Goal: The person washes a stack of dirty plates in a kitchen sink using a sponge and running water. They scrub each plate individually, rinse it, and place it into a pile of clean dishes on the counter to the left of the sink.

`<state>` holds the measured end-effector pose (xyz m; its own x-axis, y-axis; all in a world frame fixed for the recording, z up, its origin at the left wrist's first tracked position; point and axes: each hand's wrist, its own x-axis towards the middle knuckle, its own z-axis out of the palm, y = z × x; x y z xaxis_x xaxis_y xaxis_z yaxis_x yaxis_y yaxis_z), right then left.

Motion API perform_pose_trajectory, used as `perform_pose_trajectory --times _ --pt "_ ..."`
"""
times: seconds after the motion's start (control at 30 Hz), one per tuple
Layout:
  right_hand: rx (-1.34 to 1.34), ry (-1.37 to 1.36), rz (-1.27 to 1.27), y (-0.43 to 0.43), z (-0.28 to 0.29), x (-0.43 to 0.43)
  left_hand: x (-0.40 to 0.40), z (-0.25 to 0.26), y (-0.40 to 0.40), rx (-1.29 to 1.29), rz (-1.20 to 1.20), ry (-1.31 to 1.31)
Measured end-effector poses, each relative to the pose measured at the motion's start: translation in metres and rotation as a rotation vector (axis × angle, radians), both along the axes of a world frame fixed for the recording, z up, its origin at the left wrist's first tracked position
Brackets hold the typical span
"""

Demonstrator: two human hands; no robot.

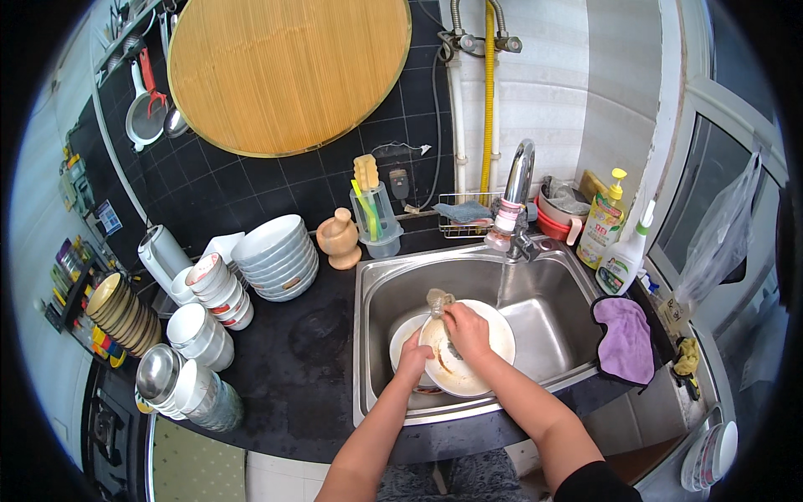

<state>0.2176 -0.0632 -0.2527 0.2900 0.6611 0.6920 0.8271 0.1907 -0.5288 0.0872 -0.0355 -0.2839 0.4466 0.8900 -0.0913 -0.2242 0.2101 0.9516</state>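
Note:
Over the left half of the stainless steel sink [539,314], my left hand [414,359] grips the rim of a white plate [499,339]. The plate is tilted and has brown streaks on its surface. My right hand [467,329] presses on the plate with a crumpled, brownish scrubbing cloth [440,301], which sticks out past the fingertips. A greyish bit shows under that palm; what it is cannot be made out. Another white dish [400,342] lies in the sink below, mostly hidden by the plate. Water runs from the chrome faucet [522,169] to the right of the plate.
Stacked bowls [276,257] line the dark countertop [301,376] at left, beside a wooden mortar and pestle [339,241]. A yellow-pump detergent bottle [601,226], a white spray bottle [622,257] and a purple cloth [624,339] stand or lie right of the sink.

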Motion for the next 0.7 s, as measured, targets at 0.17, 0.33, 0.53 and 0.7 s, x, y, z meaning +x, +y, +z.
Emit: perform_pose_trajectory --times 0.17,0.33,0.53,0.7 --pt "0.003 -0.069 0.218 -0.005 0.003 -0.016 -0.006 0.005 0.001 -0.094 -0.006 0.052" --pt "-0.015 -0.054 0.181 -0.008 0.006 -0.015 -0.003 0.007 0.002 -0.089 -0.008 0.06" --pt "-0.003 0.017 0.059 -0.003 0.005 -0.009 0.002 -0.001 0.0 -0.013 -0.001 -0.02" --pt "-0.005 -0.04 0.169 -0.005 0.0 -0.016 -0.004 0.002 0.005 -0.069 -0.025 0.053"
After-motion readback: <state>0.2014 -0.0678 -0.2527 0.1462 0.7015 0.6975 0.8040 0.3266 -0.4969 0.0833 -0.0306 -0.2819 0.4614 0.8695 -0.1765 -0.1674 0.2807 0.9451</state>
